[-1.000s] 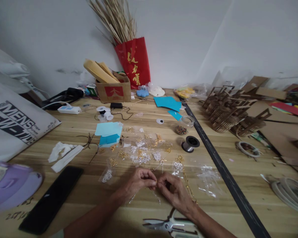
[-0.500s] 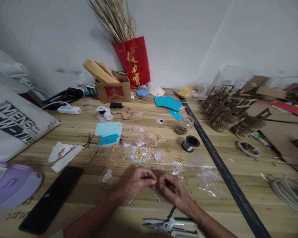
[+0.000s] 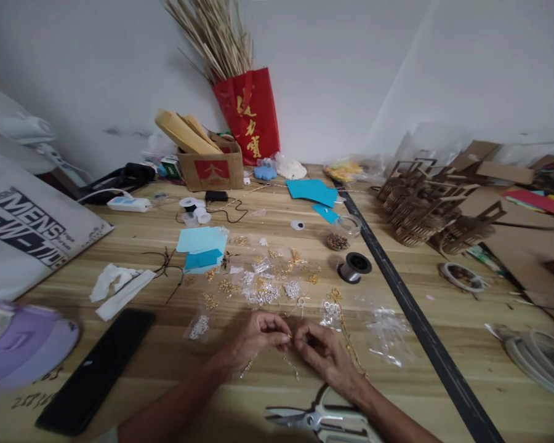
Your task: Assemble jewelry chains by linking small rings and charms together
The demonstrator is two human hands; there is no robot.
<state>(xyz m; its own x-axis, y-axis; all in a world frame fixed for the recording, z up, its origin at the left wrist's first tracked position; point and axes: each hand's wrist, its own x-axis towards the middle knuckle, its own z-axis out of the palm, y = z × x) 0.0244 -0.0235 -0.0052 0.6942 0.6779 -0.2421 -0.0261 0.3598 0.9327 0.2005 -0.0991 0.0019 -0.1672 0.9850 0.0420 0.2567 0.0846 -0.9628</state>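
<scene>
A: Head camera: both hands meet low in the middle of the wooden table [image 3: 120, 258]. The left hand [image 3: 257, 337] and the right hand [image 3: 325, 354] have their fingertips pinched together on a tiny gold piece [image 3: 290, 337], thumb against forefinger on each side, the other fingers curled in.

B: Can you tell what the piece is?

A: Too small to tell. A thin silver chain [image 3: 290, 365] hangs down from the pinch and trails onto the table just below the hands.

B: What lies around them?

A: Just beyond the fingers there is a scatter of small clear bags of gold and silver findings [image 3: 263, 280]. A gold chain [image 3: 348, 344] runs along the table beside the right hand, touching or nearly touching its back. Scissors [image 3: 316, 418] lie near the bottom edge, just under the right wrist.

B: And further out?

A: A spool of wire [image 3: 354, 266] stands past the bags on the right, with a little jar of beads [image 3: 338, 240] behind it. A black phone [image 3: 96, 369] lies well to the left of the left forearm, and blue paper sheets [image 3: 200, 246] sit above the bags. A red bag [image 3: 249, 117] with dry stalks stands against the wall at the back.
</scene>
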